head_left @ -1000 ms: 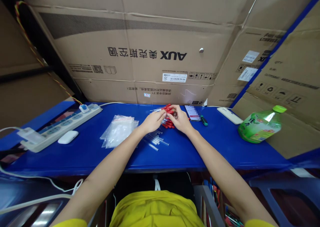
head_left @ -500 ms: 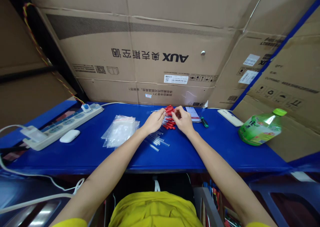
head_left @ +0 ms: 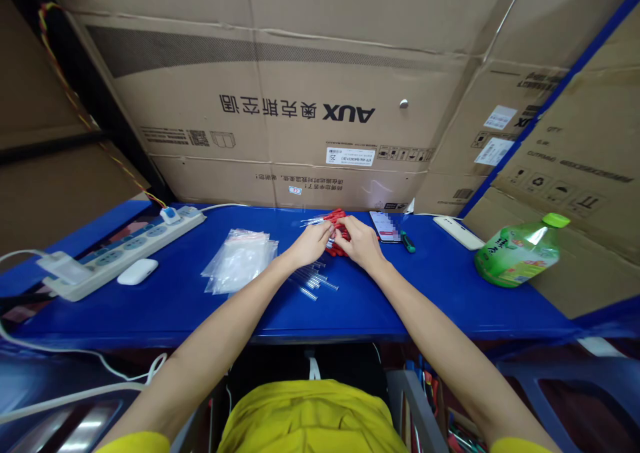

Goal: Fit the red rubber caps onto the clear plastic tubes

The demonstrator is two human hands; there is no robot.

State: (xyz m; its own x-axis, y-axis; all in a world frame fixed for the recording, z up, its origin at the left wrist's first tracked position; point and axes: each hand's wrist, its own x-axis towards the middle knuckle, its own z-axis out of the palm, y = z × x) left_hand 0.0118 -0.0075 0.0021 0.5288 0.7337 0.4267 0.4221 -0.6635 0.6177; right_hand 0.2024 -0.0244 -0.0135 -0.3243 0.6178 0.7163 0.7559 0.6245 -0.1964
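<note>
Cardboard boxes (head_left: 300, 106) are standing stacked behind the blue worktop (head_left: 425, 293), walling off its whole back edge. Toward the right edge a green bottle (head_left: 517, 253) is lying on its side, and along the left edge a white power strip (head_left: 120, 253) is stretching toward the back left corner, with a small white case (head_left: 137, 272) sitting just beside it. A stack of clear plastic bags (head_left: 237, 261) is resting left of centre. Near the back edge a phone (head_left: 386, 226) is lying flat, a white remote-like bar (head_left: 459, 232) further right.

At the middle of the worktop, close to the back edge, both hands are meeting over a bundle of red-capped clear tubes (head_left: 336, 218). The left hand (head_left: 311, 243) is curling its fingers around one end of the bundle, while the right hand (head_left: 361, 243) is pinching at the red caps with its fingertips. Loose clear tubes (head_left: 313, 281) are lying scattered on the worktop just in front of the left hand, nearer the front edge.
</note>
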